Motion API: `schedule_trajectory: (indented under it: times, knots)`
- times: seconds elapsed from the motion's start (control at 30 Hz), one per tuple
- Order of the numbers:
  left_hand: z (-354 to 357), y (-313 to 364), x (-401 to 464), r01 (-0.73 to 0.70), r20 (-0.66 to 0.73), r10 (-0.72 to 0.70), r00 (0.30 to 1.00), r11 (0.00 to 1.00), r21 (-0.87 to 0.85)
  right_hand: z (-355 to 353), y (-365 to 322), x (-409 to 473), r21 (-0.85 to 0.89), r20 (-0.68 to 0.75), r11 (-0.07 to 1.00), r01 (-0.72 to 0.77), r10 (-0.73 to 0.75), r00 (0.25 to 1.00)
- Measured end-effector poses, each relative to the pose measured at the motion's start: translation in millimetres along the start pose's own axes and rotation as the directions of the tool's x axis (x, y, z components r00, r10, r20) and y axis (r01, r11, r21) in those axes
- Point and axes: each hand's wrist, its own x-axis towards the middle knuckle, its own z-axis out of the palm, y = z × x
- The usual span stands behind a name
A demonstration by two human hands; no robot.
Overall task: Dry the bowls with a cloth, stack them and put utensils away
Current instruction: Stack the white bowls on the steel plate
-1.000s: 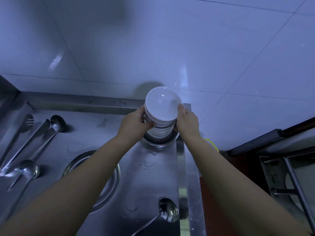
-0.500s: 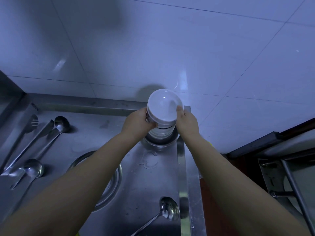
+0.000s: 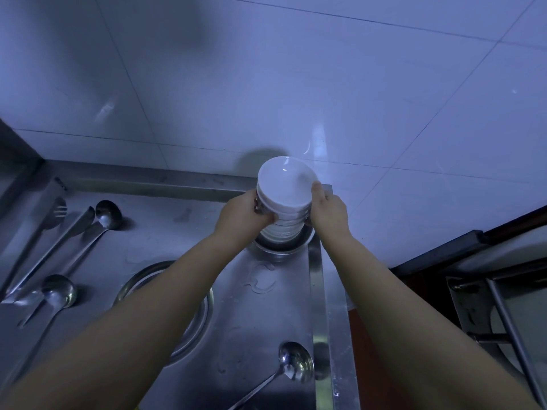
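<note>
Steel counter (image 3: pixel 165 238) fills the lower frame under a pale tiled wall (image 3: pixel 296 84), with ladles (image 3: pixel 103 216) lying at left. At centre, my left hand (image 3: pixel 241 213) and right hand (image 3: pixel 328 210) clasp a stack of white bowls (image 3: pixel 284 199) from opposite sides, fingers curled against it, over a round metal rim (image 3: pixel 281 247). I judge the stack heavy, rigid, breakable and possibly slick; gripping low on both sides seems safest.

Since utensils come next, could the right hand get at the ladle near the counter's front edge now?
Probably not yet: the right hand grips the bowl stack. The ladle itself lies uncovered.
</note>
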Motion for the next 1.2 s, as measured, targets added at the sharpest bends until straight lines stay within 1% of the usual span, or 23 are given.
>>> schedule_trajectory:
  times: [0.23,0.37,0.4,0.47,0.53,0.57,0.6,0.63,0.67,0.7,0.73,0.8,0.83,0.87,0.93,1.0,1.07,1.13,1.2]
  knots:
    - [-0.4,-1.7,1.5,-0.038,0.004,0.038,0.999,0.999,0.017,2.5,4.0,-0.7,-0.022,-0.029,0.999,0.023,-0.023,0.999]
    - [-3.5,-3.4,4.8,-0.039,0.042,0.036,0.998,0.997,0.066,0.0,1.8,-5.2,-0.064,-0.022,0.997,0.033,-0.035,0.999]
    - [-5.9,-4.2,4.3,-0.044,0.055,0.039,0.998,0.995,0.094,-1.7,2.7,-8.1,-0.072,-0.029,0.997,0.034,-0.036,0.999]
    - [-12.1,-6.2,0.9,-0.066,0.062,0.054,0.997,0.977,0.204,-6.2,6.2,-18.0,-0.113,-0.068,0.993,0.035,-0.043,0.997]
    - [-20.7,-8.4,-6.8,-0.100,0.041,0.091,0.995,0.936,0.337,-9.9,13.0,-31.4,-0.230,-0.099,0.973,0.036,-0.060,0.993]
    - [-25.7,-10.4,-12.4,-0.124,0.032,0.122,0.992,0.906,0.404,-11.8,18.2,-38.0,-0.329,-0.094,0.943,0.046,-0.081,0.992]
    - [-31.1,-13.5,-18.3,-0.150,0.031,0.154,0.988,0.863,0.482,-11.8,24.3,-45.3,-0.449,-0.081,0.891,0.067,-0.115,0.990]
    - [-36.6,-17.6,-24.9,-0.180,0.033,0.196,0.980,0.805,0.566,-10.9,30.5,-53.3,-0.573,-0.064,0.813,0.104,-0.171,0.983]
    - [-42.4,-23.5,-32.0,-0.224,0.034,0.263,0.964,0.740,0.634,-8.8,36.5,-61.6,-0.671,-0.053,0.723,0.163,-0.266,0.962]
    - [-48.2,-30.9,-39.7,-0.282,0.043,0.352,0.935,0.667,0.690,-5.8,41.3,-71.3,-0.733,-0.027,0.642,0.226,-0.359,0.933]
    - [-54.3,-38.7,-48.4,-0.336,0.082,0.419,0.904,0.580,0.742,-1.8,44.9,-82.7,-0.773,0.010,0.571,0.274,-0.422,0.907]
    - [-69.9,-52.1,-71.1,-0.379,0.172,0.449,0.877,0.426,0.822,7.1,50.2,-105.0,-0.826,0.071,0.453,0.334,-0.506,0.860]
    - [-77.5,-61.6,-83.1,-0.389,0.189,0.473,0.861,0.372,0.843,13.5,54.4,-116.7,-0.838,0.095,0.417,0.351,-0.522,0.848]
    - [-83.4,-74.5,-95.0,-0.415,0.221,0.486,0.846,0.338,0.845,20.9,58.1,-129.8,-0.845,0.110,0.395,0.362,-0.532,0.839]
    - [-96.2,-100.6,-123.1,-0.490,0.315,0.478,0.820,0.303,0.817,40.0,64.8,-159.5,-0.842,0.131,0.383,0.381,-0.540,0.832]
    - [-110.3,-133.6,-150.7,-0.533,0.359,0.484,0.798,0.290,0.795,64.1,73.0,-192.6,-0.823,0.143,0.400,0.404,-0.541,0.829]
    - [-123.1,-170.3,-179.0,-0.534,0.360,0.466,0.809,0.323,0.781,91.6,80.9,-229.8,-0.797,0.156,0.431,0.423,-0.529,0.834]
    - [-133.8,-206.9,-205.7,-0.535,0.368,0.433,0.823,0.370,0.760,119.9,87.7,-268.8,-0.769,0.173,0.472,0.432,-0.496,0.851]
    - [-140.5,-237.5,-230.8,-0.523,0.387,0.365,0.847,0.440,0.730,150.0,92.1,-308.7,-0.744,0.201,0.526,0.413,-0.412,0.888]
